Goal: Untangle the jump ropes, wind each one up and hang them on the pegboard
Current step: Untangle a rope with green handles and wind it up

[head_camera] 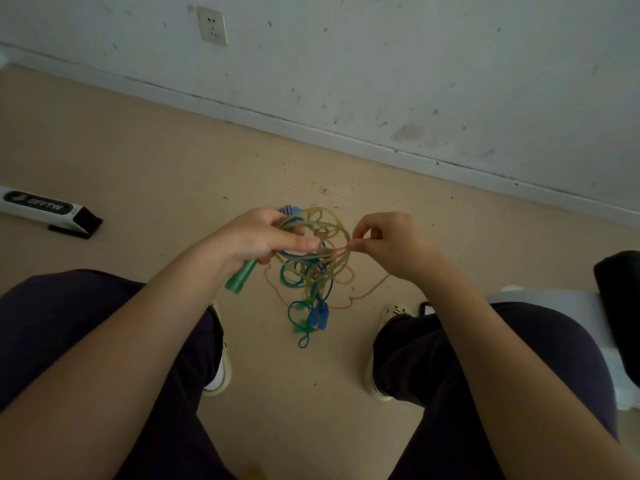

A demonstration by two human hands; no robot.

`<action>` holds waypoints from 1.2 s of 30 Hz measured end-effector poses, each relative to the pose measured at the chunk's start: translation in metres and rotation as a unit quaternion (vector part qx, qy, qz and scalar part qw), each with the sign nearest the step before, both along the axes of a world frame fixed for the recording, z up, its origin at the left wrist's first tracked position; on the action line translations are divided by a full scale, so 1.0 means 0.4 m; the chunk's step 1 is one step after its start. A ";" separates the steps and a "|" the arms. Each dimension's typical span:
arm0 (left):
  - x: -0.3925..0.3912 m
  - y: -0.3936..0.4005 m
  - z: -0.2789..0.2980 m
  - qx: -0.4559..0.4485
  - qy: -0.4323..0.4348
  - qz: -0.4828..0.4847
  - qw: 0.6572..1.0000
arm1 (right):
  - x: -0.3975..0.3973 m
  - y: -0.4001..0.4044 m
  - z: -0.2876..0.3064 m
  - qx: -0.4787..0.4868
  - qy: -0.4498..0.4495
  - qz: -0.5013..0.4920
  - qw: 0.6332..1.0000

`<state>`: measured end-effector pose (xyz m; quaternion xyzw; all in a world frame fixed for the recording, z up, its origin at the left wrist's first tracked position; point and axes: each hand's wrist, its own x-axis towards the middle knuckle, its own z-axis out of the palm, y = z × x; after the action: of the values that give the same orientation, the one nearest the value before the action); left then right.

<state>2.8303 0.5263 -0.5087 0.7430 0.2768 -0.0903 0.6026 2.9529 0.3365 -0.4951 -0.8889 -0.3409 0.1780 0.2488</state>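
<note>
Forearms and knees: both forearms are extended forward over the dark-trousered knees of a seated person, so that the work is kept aloft over the floor (145, 140).
Wall (415, 64): a scuffed white surface with a socket (212, 29), met by the floor along a diagonal skirting; no pegboard is visible.
Box (45, 211): a long white and black carton is seen lying on the floor, well apart to the left.
Tangle of jump ropes (313, 268): yellowish, blue and pinkish cords are knotted together and held between the hands; loose loops hang down towards the floor, so the long axis of the mass is judged roughly vertical.
Left hand (256, 237): fingers are curled round a bunch of loops and a handle, apparently as an anchor.
Right hand (388, 244): thumb and forefinger are pinched on a single pinkish strand, drawn sideways away from the mass, seemingly to free it.
Green handle (241, 277): gripped at its upper end, with the free end pointed down and left.
Blue handles (320, 315): two are seen dangling low in the tangle, pointed downwards.
Stage: untangling is judged barely begun.
</note>
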 end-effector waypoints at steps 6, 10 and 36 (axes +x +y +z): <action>0.001 0.000 -0.005 0.071 -0.036 0.134 0.988 | 0.017 -0.008 -0.001 0.002 -0.053 -0.026 0.998; 0.003 -0.003 -0.002 0.076 -0.051 0.179 0.980 | 0.024 -0.014 0.021 0.018 -0.052 -0.011 0.998; 0.001 -0.008 -0.004 0.178 -0.053 0.060 0.981 | 0.025 -0.007 -0.029 0.170 -0.007 -0.036 0.985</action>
<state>2.8308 0.5232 -0.5103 0.8242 0.3001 0.0368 0.4789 2.9631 0.3339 -0.5067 -0.8464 -0.3357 0.1021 0.4005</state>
